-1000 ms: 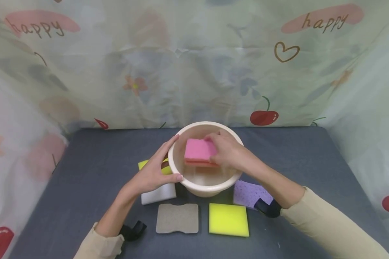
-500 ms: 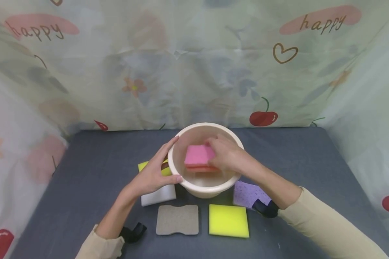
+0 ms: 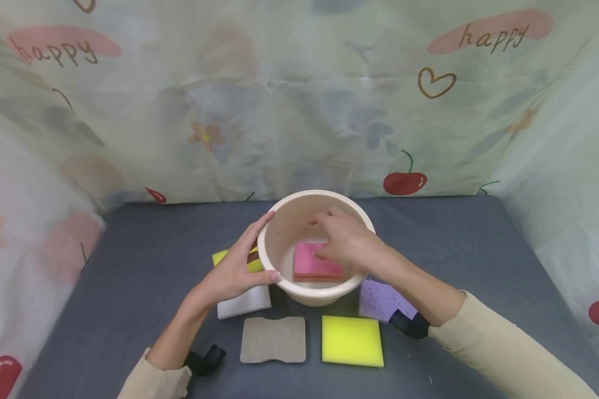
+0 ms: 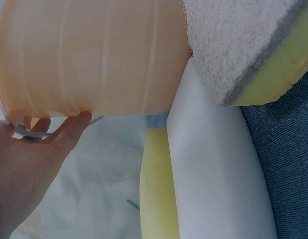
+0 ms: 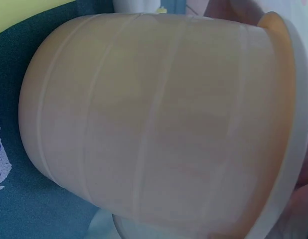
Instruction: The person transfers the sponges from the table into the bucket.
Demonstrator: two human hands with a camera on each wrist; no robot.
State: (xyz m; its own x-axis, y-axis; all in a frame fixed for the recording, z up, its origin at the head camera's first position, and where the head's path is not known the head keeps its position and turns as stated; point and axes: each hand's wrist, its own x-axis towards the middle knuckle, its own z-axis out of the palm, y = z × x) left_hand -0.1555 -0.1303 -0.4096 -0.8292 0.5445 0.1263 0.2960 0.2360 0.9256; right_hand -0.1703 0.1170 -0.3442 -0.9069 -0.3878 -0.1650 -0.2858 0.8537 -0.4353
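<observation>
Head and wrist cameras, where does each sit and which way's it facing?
Head: on the head, facing forward and down at a round cream plastic bucket; left grip, right grip and beige fabric sleeves show.
Left wrist: on that wrist, facing the bucket's outside; left grip shows.
Right wrist: on that wrist, facing the bucket's outside; blurred skin shows.
Both wrist views share the bucket.

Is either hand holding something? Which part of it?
The left hand holds the bucket by the left side of its rim. The right hand, inside the bucket, seems to grip nothing, not even the pink sponge.
</observation>
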